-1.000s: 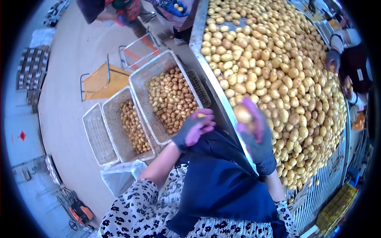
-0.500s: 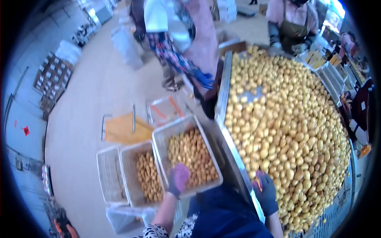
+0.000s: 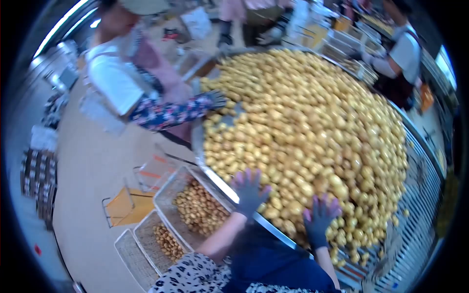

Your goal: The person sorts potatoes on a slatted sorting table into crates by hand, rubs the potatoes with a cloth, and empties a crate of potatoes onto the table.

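A large heap of small yellow potatoes [image 3: 312, 136] covers a metal-edged sorting table [image 3: 222, 183]. My left hand [image 3: 250, 193], in a grey glove with purple fingertips, is at the table's near left rim with its fingers spread beside the potatoes. My right hand [image 3: 321, 220], gloved alike, lies against the near edge of the heap, fingers apart. Neither hand grips anything I can see. Below my left arm stands a pale plastic crate [image 3: 161, 198] part filled with browner potatoes [image 3: 198, 207], partly hidden by that arm.
Two smaller crates [image 3: 128, 244] stand left of the big one, near a yellow crate or panel [image 3: 129, 207]. Across the table's left side reaches a co-worker's floral sleeve [image 3: 168, 112]. Other people stand at the far and right sides. Metal slats [image 3: 415, 219] run along the right.
My view has swung right. My left hand has moved from over the crate to the table, and my right hand has opened. The co-worker's gloved hand now reaches the heap.
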